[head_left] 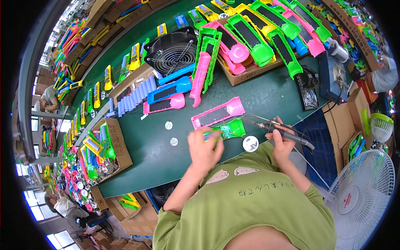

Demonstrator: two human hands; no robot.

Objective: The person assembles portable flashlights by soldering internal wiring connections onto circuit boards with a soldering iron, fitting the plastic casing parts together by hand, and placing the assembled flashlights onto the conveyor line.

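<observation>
My right hand (pixel 283 143) grips a soldering iron (pixel 287 134) with a dark handle, its thin metal tip pointing left. A green plastic housing (pixel 236 128) with a circuit board and wires inside lies in front of me. My left hand (pixel 204 151) closes its fingers on the left end of this housing and covers that part. Just beyond it lies a pink housing (pixel 237 106) with a long rectangular window. A round white disc-shaped part (pixel 251 143) sits near the table edge, between my hands. Two small white discs (pixel 168 125) (pixel 174 141) lie to the left.
A carton (pixel 246 76) heaped with coloured housings stands at the back, beside a black fan (pixel 173 54). Blue cylindrical cells (pixel 139 92) lie in a row. Another parts carton (pixel 118 143) is left. A blue soldering station (pixel 331 79) and white fan (pixel 360 204) are right.
</observation>
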